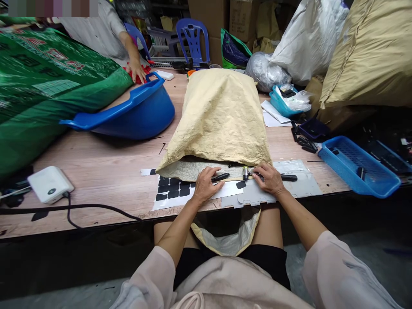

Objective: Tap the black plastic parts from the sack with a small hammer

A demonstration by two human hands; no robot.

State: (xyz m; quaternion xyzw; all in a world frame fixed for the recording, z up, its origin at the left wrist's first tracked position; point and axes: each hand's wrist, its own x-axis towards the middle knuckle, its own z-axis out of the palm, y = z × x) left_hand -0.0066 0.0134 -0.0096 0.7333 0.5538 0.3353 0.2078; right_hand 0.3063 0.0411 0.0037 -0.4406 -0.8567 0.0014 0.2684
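My left hand is at the front edge of the table, thumb and fingers closed around a short black rod-like piece. My right hand grips a small hammer; its metal head points left and its black handle sticks out to the right. Just beyond both hands lies a large tan woven sack, its mouth facing me. A few dark bits show inside that mouth. Under the left wrist is a white sheet with black rounded-square stickers. A grey board lies beneath the right hand.
A blue basin and a green sack are at left, where a co-worker's hand rests by the rim. A white box with cables sits front left. On the right stand a blue basket and a turquoise bowl.
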